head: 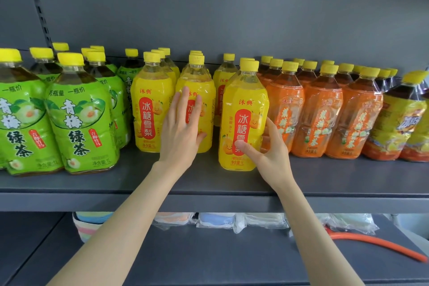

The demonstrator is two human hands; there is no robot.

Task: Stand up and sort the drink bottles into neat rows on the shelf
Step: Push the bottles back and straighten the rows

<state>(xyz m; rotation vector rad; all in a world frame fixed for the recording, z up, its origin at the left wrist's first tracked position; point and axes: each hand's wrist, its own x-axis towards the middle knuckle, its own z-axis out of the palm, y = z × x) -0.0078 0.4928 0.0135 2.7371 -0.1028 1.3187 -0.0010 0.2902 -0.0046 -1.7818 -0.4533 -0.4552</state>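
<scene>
Upright drink bottles with yellow caps fill the grey shelf [209, 183]. Green-labelled tea bottles [79, 118] stand at the left, yellow pear-drink bottles in the middle, orange-labelled bottles [318, 109] to the right. My left hand [183, 127] lies flat with straight fingers against the front of a yellow bottle [204, 86] in the middle row. My right hand [267, 153] grips the lower part of another yellow bottle [243, 109], thumb across its label and fingers behind its right side. That bottle stands forward of the other yellow ones.
Darker bottles with yellow-orange labels [399, 116] lean at the far right. Bare shelf runs along the front edge. On the lower shelf lie plastic-wrapped packs [218, 220], a striped basket [86, 225] and an orange hose [376, 244].
</scene>
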